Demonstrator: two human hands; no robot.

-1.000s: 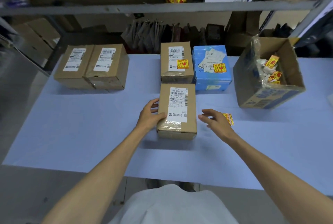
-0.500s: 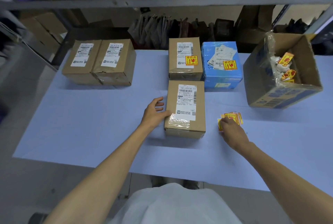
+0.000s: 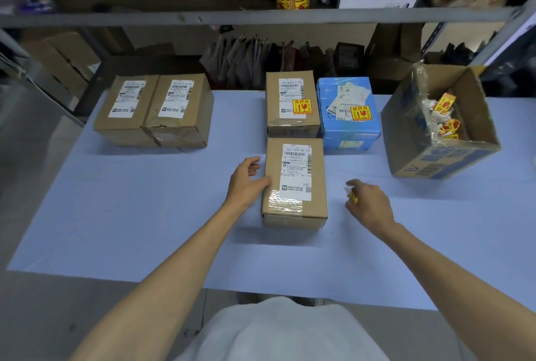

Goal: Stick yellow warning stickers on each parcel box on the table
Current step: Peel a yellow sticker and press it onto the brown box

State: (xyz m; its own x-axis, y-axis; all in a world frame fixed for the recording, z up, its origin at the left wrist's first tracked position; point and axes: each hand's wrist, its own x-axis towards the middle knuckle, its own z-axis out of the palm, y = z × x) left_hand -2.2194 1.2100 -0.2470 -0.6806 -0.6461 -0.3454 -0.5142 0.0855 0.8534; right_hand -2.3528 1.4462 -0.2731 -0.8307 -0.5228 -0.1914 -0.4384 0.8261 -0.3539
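Stickers are going onto parcels at a blue bench (image 3: 116, 215), and the near box (image 3: 294, 183) is waiting for its yellow label. The left hand (image 3: 246, 183) is resting against the box's left side, fingers loosely spread, thumb touching the top edge, steadying it. The right hand (image 3: 368, 204) is hovering just right of the box, fingers curled and seemingly pinching a sticker (image 3: 353, 197); only a sliver of yellow is showing, so the grip itself cannot be told for sure.

Behind the near box, a brown box (image 3: 291, 103) and a blue box (image 3: 348, 111) are already wearing yellow labels. Two brown boxes (image 3: 153, 111) at far left are sitting side by side, touching, with none. An open carton (image 3: 441, 125) at right is holding what look like spent backings and scraps.

The sticker is likely feather-light, floppy and tacky once peeled, prone to curling onto itself or a fingertip; holding it by one corner or edge, adhesive down, looks safest. The box appears stiff and taped, light enough to slide, so the bracing hand matters. Bare cardboard left of the shipping label, or the label's blank lower corner, is offering a flat landing spot; the glossy tape near the front edge may hold less well.
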